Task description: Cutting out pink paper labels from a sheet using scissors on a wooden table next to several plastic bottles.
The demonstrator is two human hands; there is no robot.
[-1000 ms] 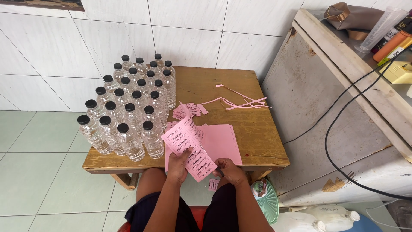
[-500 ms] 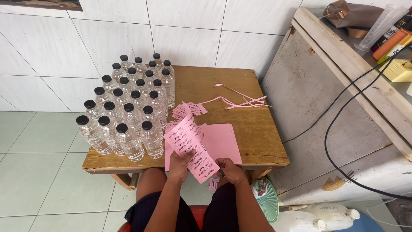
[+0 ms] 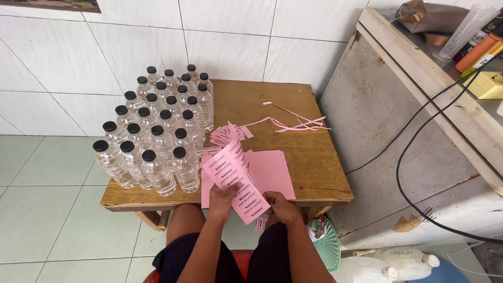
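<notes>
My left hand (image 3: pixel 221 200) holds a pink sheet of printed labels (image 3: pixel 234 178) by its lower left part, just over the near edge of the wooden table (image 3: pixel 293 94). My right hand (image 3: pixel 283 207) is closed at the sheet's lower right corner, with a dark thin tool showing between the fingers; I cannot tell what it is. A small pink label piece (image 3: pixel 260 224) lies on my lap below the hands. More pink sheets (image 3: pixel 272 173) lie flat on the table under the held one.
Several clear bottles with black caps (image 3: pixel 154 126) fill the table's left half. Cut pink labels (image 3: pixel 226 134) and thin pink strips (image 3: pixel 293 124) lie mid-table. A grey chest with black cables (image 3: pixel 419 131) stands right. A green fan (image 3: pixel 326 243) and white jugs (image 3: pixel 387 264) sit on the floor.
The pink label sheet has shifted slightly rightward and down in my hands, and both hands have edged a little along its lower end. Nothing else has moved.
</notes>
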